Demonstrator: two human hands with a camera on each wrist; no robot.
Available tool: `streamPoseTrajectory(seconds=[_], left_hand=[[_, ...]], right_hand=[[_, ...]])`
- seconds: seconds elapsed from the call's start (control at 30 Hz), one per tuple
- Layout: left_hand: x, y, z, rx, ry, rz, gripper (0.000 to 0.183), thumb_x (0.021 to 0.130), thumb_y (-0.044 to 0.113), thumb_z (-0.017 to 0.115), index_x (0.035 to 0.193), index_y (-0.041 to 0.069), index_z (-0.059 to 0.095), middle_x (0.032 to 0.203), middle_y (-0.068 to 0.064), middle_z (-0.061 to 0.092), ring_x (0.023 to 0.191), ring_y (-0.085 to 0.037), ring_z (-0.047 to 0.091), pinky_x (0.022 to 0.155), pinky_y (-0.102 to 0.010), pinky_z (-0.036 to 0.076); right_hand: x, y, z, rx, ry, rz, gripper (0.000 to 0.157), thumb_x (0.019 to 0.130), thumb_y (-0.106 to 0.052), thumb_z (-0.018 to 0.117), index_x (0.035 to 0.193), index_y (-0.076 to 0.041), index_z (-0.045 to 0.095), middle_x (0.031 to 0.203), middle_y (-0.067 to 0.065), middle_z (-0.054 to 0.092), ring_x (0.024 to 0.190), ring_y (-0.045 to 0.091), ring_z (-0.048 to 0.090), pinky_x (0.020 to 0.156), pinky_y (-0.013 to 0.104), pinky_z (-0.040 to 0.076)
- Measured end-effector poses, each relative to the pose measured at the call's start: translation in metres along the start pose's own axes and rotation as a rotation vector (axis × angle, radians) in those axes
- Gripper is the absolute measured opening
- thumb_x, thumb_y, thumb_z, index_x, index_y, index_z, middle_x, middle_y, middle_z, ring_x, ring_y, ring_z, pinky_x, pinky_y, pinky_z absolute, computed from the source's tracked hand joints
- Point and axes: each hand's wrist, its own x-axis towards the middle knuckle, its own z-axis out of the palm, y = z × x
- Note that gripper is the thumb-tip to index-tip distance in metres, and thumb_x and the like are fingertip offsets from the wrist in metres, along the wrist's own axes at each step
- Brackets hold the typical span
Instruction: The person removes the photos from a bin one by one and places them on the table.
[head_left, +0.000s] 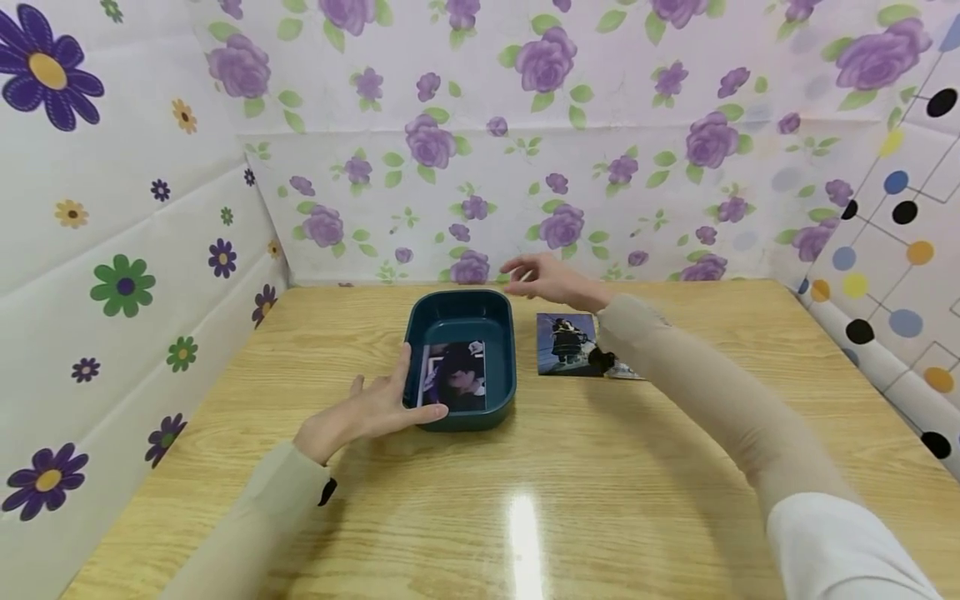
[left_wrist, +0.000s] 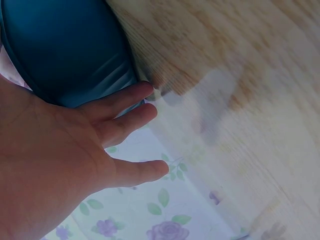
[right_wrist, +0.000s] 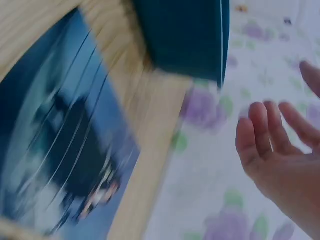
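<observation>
A dark teal rectangular tray [head_left: 512,354] with rounded corners stands on the table. Inside lies a photo card [head_left: 456,382] with a dark-haired figure on it. My left hand [head_left: 363,410] rests against the tray's left side, fingers spread, thumb over the near rim; the left wrist view shows its fingers extended along the teal wall [left_wrist: 75,55]. Raised beyond the tray's far right corner, my right hand [head_left: 553,280] has loosely bent fingers and holds nothing. Below the right wrist lies a blue-toned picture card [head_left: 564,343], also large in the right wrist view [right_wrist: 75,135].
Another card [head_left: 624,370] lies right of the blue-toned one, mostly hidden by the right sleeve. The light wood table [head_left: 420,508] meets a rose-patterned backdrop [head_left: 487,167] behind. Patterned sheets hang on the left [head_left: 112,358] and right [head_left: 892,250].
</observation>
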Motion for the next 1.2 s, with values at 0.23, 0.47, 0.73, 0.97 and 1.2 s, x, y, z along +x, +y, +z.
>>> streamPoseTrajectory(seconds=[0.23, 0.47, 0.73, 0.97, 1.2], left_hand=[[-0.001, 0.001, -0.002, -0.007, -0.012, 0.01, 0.125, 0.077, 0.083, 0.048, 0.151, 0.013, -0.025, 0.156, -0.026, 0.025, 0.143, -0.046, 0.026, 0.11, -0.072, -0.006], [0.001, 0.001, -0.001, -0.008, -0.009, 0.013, 0.123, 0.077, 0.083, 0.048, 0.151, 0.016, -0.025, 0.157, -0.023, 0.025, 0.145, -0.042, 0.026, 0.111, -0.071, -0.006], [-0.002, -0.001, -0.001, -0.016, -0.012, 0.01, 0.124, 0.077, 0.083, 0.048, 0.151, 0.016, -0.024, 0.159, -0.021, 0.023, 0.146, -0.041, 0.024, 0.111, -0.071, -0.006], [-0.002, 0.0, 0.0, -0.018, -0.01, 0.014, 0.124, 0.077, 0.083, 0.049, 0.151, 0.015, -0.024, 0.158, -0.022, 0.024, 0.145, -0.042, 0.025, 0.111, -0.071, -0.005], [-0.001, 0.0, -0.002, -0.028, 0.001, 0.014, 0.124, 0.077, 0.082, 0.05, 0.152, 0.016, -0.024, 0.157, -0.023, 0.025, 0.145, -0.041, 0.026, 0.112, -0.069, -0.005]], right_hand=[[0.037, -0.03, 0.05, -0.219, -0.307, -0.127, 0.056, 0.087, -0.03, 0.073, 0.132, -0.003, 0.055, 0.111, 0.014, 0.062, 0.098, 0.024, 0.06, 0.083, 0.03, 0.051], [0.059, -0.031, 0.077, -0.428, -0.492, -0.064, 0.056, 0.08, -0.029, 0.08, 0.128, -0.012, 0.057, 0.113, 0.012, 0.056, 0.093, 0.019, 0.051, 0.081, 0.029, 0.045], [0.061, -0.029, 0.09, -0.52, -0.534, 0.02, 0.066, 0.075, -0.027, 0.085, 0.13, -0.012, 0.051, 0.116, 0.012, 0.054, 0.099, 0.02, 0.051, 0.086, 0.03, 0.047], [0.061, -0.026, 0.097, -0.536, -0.496, 0.026, 0.069, 0.071, -0.033, 0.087, 0.126, -0.009, 0.053, 0.117, 0.01, 0.056, 0.103, 0.02, 0.053, 0.095, 0.034, 0.049], [0.061, -0.025, 0.1, -0.568, -0.46, 0.012, 0.066, 0.07, -0.035, 0.087, 0.12, -0.009, 0.053, 0.115, 0.009, 0.057, 0.101, 0.019, 0.053, 0.092, 0.033, 0.049]])
